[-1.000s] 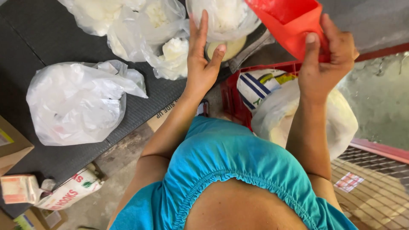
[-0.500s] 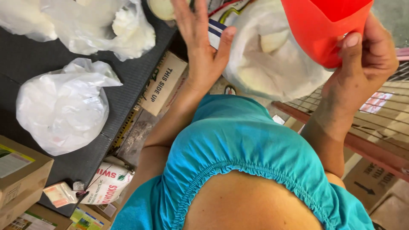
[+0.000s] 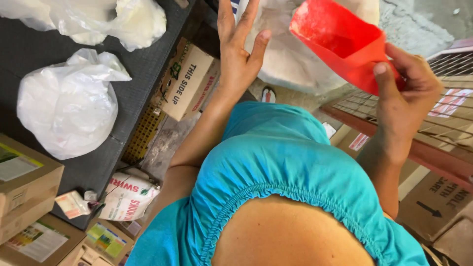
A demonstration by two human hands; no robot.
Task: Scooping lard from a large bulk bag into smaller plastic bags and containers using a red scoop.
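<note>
The right hand [image 3: 409, 93] grips a red plastic scoop [image 3: 345, 42], powder-dusted inside; the left hand [image 3: 239, 54] is spread flat against a white sack [image 3: 295, 64].

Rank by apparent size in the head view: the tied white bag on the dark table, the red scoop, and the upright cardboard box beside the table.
1. Tied white bag, largest.
2. Red scoop in the right hand.
3. Cardboard box.
Scoop and box look close; the scoop is nearer the camera, so their order is unsure.
</note>
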